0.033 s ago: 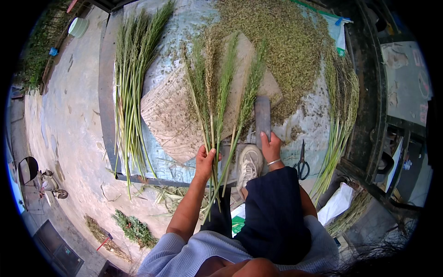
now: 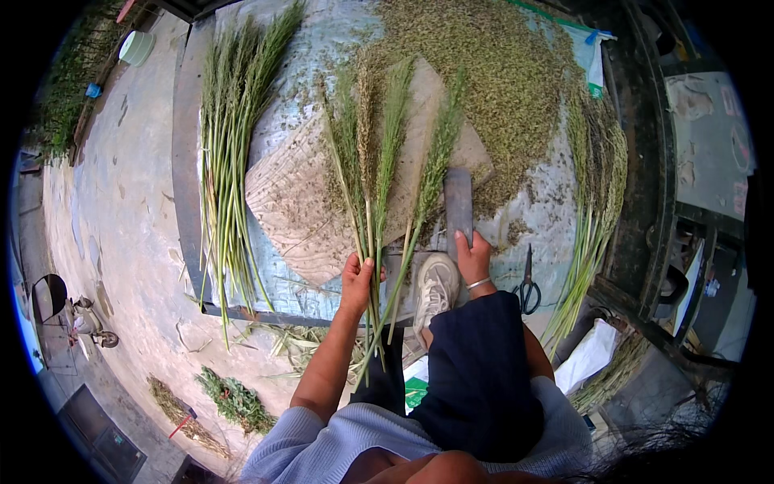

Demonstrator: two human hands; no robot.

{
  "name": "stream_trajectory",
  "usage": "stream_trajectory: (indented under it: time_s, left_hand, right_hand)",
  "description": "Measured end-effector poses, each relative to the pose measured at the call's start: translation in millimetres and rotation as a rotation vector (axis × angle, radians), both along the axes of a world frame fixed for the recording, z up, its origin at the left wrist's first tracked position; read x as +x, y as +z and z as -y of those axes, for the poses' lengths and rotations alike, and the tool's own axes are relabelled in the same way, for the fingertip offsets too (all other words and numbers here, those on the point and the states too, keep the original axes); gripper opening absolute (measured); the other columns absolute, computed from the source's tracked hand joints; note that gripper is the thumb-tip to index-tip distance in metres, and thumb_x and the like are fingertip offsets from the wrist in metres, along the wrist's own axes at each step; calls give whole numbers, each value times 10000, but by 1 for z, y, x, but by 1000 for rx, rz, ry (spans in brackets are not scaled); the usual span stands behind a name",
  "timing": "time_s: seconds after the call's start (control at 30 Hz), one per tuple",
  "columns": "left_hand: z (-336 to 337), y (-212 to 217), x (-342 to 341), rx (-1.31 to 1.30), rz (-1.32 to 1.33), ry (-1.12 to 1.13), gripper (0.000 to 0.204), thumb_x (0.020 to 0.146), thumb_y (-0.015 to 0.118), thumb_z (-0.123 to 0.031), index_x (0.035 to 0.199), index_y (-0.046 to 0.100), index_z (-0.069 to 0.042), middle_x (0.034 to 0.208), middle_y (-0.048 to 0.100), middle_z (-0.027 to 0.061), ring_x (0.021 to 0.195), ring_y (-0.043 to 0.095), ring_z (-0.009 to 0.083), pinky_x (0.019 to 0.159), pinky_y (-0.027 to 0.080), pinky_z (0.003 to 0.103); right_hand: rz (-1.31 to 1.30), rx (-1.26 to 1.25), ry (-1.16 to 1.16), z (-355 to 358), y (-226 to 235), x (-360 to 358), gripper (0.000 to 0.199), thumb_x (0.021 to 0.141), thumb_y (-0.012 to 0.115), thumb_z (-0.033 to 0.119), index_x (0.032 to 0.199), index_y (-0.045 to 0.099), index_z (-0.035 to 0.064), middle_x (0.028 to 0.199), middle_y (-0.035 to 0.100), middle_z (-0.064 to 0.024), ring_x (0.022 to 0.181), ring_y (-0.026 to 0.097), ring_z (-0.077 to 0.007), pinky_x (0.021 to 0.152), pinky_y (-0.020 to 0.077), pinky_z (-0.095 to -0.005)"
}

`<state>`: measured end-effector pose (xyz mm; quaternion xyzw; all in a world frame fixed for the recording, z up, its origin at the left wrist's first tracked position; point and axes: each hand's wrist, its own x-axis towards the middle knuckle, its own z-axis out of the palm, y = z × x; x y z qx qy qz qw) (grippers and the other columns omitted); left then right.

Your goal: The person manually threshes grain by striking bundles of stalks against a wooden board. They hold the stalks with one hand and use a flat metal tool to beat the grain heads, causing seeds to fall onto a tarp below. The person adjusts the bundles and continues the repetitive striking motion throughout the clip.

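My left hand [image 2: 357, 284] is closed around a few long stalks with feathery green and tan seed heads [image 2: 393, 137], like broomcorn. The heads fan out over a pale, worn board [image 2: 290, 210], and the cut ends hang down toward my lap. In my right hand [image 2: 476, 260] is a flat, dark, rectangular blade-like tool [image 2: 459, 202], its far end lying by the board's right corner. Between my hands, my shoe [image 2: 438, 286] stands at the near edge of the work surface. Black scissors [image 2: 528, 292] lie to the right of my right hand.
A bundle of green stalks [image 2: 234, 137] lies at the left, another bundle [image 2: 592, 177] at the right. Loose seed [image 2: 492, 89] is heaped on the sheet beyond the board. Dark metal framing [image 2: 645, 161] borders the right side. Plant bunches [image 2: 234, 399] rest on the ground, lower left.
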<state>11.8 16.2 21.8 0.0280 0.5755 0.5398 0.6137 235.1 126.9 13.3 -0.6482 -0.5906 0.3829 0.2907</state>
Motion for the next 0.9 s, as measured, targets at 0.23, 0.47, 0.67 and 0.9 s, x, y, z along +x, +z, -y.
stream_trajectory:
  time_s: [0.23,0.47,0.67,0.9]
  left_hand:
    - [-3,6,4,9,-241,-188,122,896,567,-171,912,503,-69,685,508,-20,540,432,58,463,357,215]
    - [-6,-2,10,-61,-250,-183,225,932,507,-240,782,515,-73,621,488,-12,487,421,73,434,352,221]
    - [-14,1,13,-249,-143,-147,257,930,511,-268,742,489,-94,543,433,-29,397,336,64,361,260,216]
    - [-17,13,-16,-236,62,-121,271,910,550,-283,730,516,-82,522,415,-33,382,312,64,354,234,219]
  right_hand:
    - [-86,-118,-69,1,22,-1,248,869,580,226,831,595,-19,631,566,-100,569,486,-130,550,423,-314]
    - [237,358,450,-20,55,-2,214,802,645,186,733,537,13,669,537,-122,626,540,-312,553,438,-385]
    - [535,446,931,-75,67,-33,116,755,597,132,701,521,64,692,540,-90,699,567,-271,592,465,-384]
    - [748,396,699,-197,43,-59,168,815,584,219,756,570,62,696,599,-126,655,610,-297,555,488,-405]
